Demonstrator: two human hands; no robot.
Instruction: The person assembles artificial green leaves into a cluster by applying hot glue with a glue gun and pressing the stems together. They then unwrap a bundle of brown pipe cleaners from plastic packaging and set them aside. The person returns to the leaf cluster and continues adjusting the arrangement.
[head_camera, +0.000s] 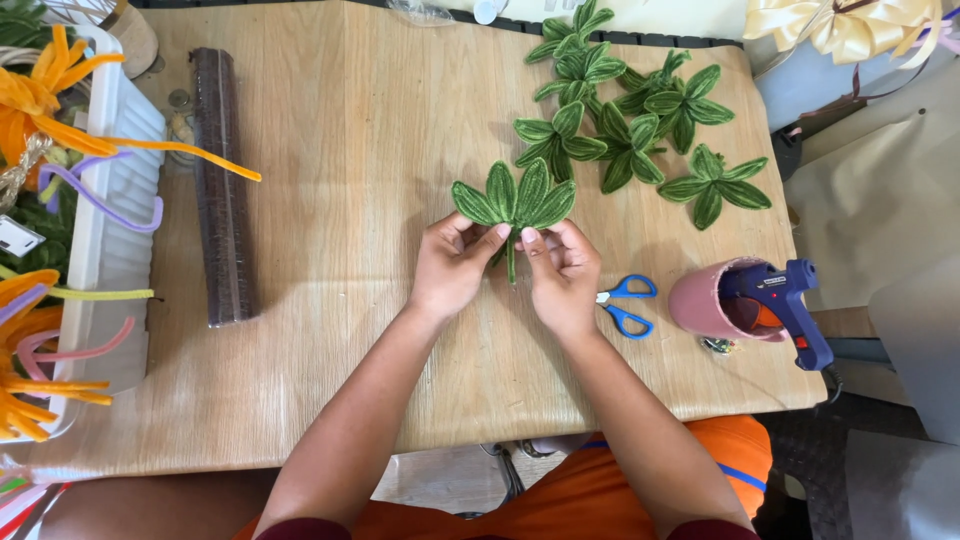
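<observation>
We note the left hand (452, 268) and right hand (562, 270) both pinching the leaf cluster (513, 200) at mid-desk (350, 120); uneven pinching could loosen its stem.

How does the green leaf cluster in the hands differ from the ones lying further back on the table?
The held leaf cluster is pinched at its stem by the left hand and right hand; the finished leaf clusters lie loose in a pile. The held one fans out flat; the piled ones overlap. Both are fuzzy green pipe-cleaner leaves.
</observation>
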